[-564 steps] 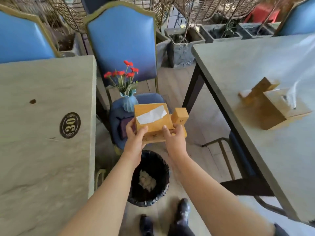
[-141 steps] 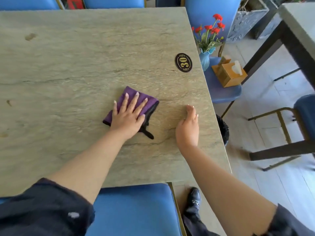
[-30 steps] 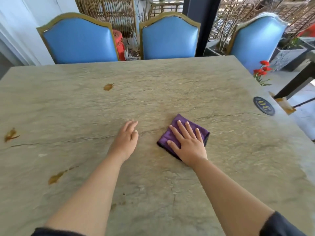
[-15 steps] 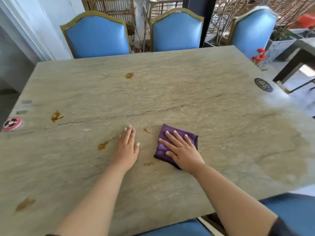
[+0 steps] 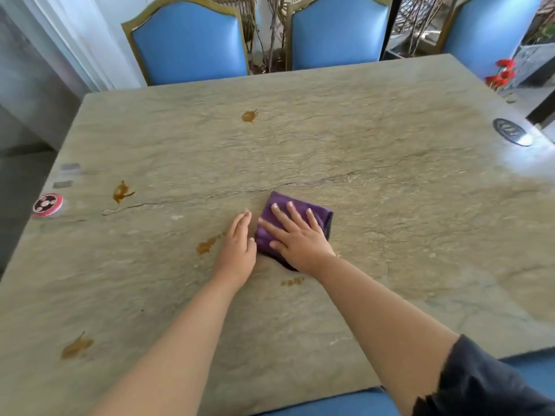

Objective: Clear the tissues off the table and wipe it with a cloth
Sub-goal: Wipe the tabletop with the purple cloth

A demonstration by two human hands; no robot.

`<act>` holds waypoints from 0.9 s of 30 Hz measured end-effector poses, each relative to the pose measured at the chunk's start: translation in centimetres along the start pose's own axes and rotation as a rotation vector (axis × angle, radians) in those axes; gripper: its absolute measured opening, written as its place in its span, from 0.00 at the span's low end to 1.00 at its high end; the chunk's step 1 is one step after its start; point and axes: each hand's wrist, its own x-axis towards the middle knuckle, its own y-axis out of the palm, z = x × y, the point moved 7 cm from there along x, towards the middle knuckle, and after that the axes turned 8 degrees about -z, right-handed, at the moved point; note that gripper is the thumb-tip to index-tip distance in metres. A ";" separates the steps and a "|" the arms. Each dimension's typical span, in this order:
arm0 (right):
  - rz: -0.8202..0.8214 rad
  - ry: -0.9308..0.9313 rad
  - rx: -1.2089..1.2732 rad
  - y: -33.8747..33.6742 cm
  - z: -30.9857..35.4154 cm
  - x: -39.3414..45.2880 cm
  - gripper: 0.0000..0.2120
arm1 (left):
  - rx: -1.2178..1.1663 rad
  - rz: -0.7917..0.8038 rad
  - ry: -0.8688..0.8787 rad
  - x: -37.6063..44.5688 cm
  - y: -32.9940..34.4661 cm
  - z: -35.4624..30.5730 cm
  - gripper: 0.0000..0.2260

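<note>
A folded purple cloth (image 5: pixel 319 214) lies near the middle of the stone-patterned table (image 5: pixel 390 181). My right hand (image 5: pixel 295 237) presses flat on it with fingers spread, covering most of it. My left hand (image 5: pixel 237 250) rests palm-down on the bare table, right against the cloth's left edge, holding nothing. Brown stains mark the top: one just left of my left hand (image 5: pixel 206 244), one near my right wrist (image 5: pixel 292 282), others at the far middle (image 5: pixel 249 116), the left (image 5: pixel 121 191) and the near left (image 5: pixel 76 349). No tissues are on the table.
A red round disc (image 5: pixel 47 204) sits at the left edge and a dark oval number plaque (image 5: pixel 512 135) at the right edge. Three blue chairs (image 5: pixel 189 40) stand along the far side. Red flowers (image 5: pixel 501 73) show beyond the right corner. Another blue chair seat (image 5: pixel 330 403) is below me.
My right hand has slid the cloth left until it meets my left hand, passing over a small brown spot. My left hand has stayed on the table.
</note>
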 end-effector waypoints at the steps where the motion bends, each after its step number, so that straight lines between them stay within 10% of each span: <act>1: 0.009 -0.083 0.005 -0.1 -0.3 -1.0 0.24 | 0.043 -0.028 0.032 0.2 -0.9 0.0 0.23; 11: -0.035 0.636 0.088 -0.2 -1.8 2.5 0.26 | 0.568 0.141 0.124 7.6 -5.2 6.3 0.24; 20: -0.017 0.224 0.005 -0.3 1.7 5.8 0.25 | 0.583 0.206 0.279 12.4 -5.0 9.1 0.25; 27: -0.073 0.776 0.054 -0.7 -3.7 11.9 0.27 | 0.567 0.086 0.321 12.6 -4.3 9.4 0.31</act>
